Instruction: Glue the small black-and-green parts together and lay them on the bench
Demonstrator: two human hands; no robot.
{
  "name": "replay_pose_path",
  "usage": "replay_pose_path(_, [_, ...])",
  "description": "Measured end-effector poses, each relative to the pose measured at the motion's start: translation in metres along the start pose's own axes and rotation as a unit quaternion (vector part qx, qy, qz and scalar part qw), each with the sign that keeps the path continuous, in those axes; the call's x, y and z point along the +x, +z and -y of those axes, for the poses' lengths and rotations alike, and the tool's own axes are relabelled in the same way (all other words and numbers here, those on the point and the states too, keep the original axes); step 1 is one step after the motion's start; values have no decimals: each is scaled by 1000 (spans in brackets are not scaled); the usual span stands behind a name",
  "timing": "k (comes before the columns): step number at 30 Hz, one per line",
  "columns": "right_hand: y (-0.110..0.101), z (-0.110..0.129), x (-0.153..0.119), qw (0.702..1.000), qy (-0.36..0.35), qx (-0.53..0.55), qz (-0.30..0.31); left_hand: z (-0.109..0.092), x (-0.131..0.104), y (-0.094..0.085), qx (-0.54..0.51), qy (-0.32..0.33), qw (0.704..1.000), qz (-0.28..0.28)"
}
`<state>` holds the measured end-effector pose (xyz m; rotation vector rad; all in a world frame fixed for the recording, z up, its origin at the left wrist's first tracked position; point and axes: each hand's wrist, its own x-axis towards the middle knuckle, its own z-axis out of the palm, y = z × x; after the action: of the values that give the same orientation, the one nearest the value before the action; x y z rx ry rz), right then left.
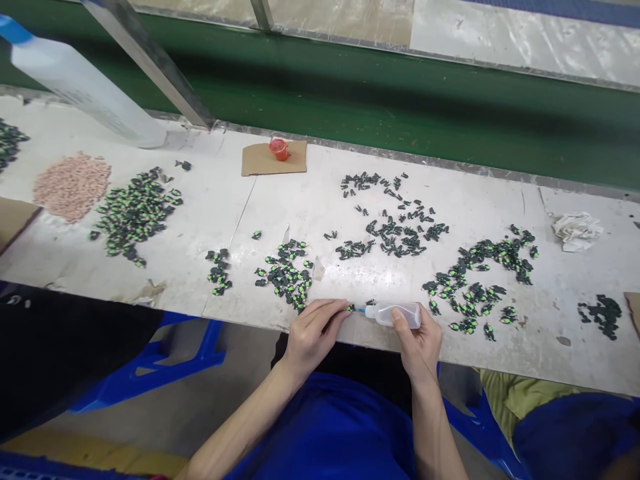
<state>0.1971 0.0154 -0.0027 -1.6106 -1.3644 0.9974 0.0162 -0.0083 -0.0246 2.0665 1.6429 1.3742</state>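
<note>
My left hand (315,333) pinches a small black-and-green piece (351,308) at the front edge of the white table (320,200). In my right hand (423,340) is a clear squeeze bottle (395,313), lying nearly level, its blue tip pointing left at the piece. The tip is close to or touching the piece; which one is too small to tell. Left of my hands lies a pile of black-and-green pieces (287,275). Small dark parts (400,239) are scattered beyond the bottle, and more black-and-green pieces (470,300) lie to its right.
A red cup (279,150) stands on cardboard (254,160) near the back. Farther left are a large white bottle (90,90), a pink heap (73,187) and another black-and-green pile (137,212). Crumpled tissue (577,231) and black pieces (603,316) lie at right. A metal post (150,60) rises behind.
</note>
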Motion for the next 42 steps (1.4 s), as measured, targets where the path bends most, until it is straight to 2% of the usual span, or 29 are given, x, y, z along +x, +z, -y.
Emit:
replay_pose_path(7, [3, 4, 0, 1000, -1, 18, -16, -2, 2, -1, -1, 6, 1000, -6])
replay_pose_path(11, [2, -3, -1, 999, -7, 43, -28, -2, 2, -1, -5, -5, 1000, 8])
replay_pose_path(17, [-3, -15, -1, 977, -47, 163, -126, -1, 5, -4, -22, -15, 999, 44])
replay_pose_path(21, [7, -4, 13, 976, -69, 164, -129, 1, 8, -6, -27, -10, 997, 71])
replay_pose_path(26, [18, 3, 30, 984, -27, 124, -127, 2, 5, -3, -7, -11, 997, 72])
replay_pose_path(29, [14, 4, 17, 986, -7, 98, -135, 1, 5, -2, -12, -23, 997, 69])
replay_pose_path(31, [10, 6, -1, 986, -14, 37, -162, -1, 7, -4, -41, -35, 996, 73])
replay_pose_path(33, [9, 9, -19, 984, -38, -29, -172, -3, 9, -6, -82, -70, 991, 81])
replay_pose_path(36, [18, 9, -33, 987, -75, -100, -102, -8, 8, -10, -137, -150, 976, 83])
replay_pose_path(38, [28, 7, -31, 981, -92, -149, -80, -11, 6, -12, -158, -191, 966, 71])
replay_pose_path(42, [42, 2, -20, 965, -108, -215, -101, -14, 2, -16, -183, -221, 957, 48])
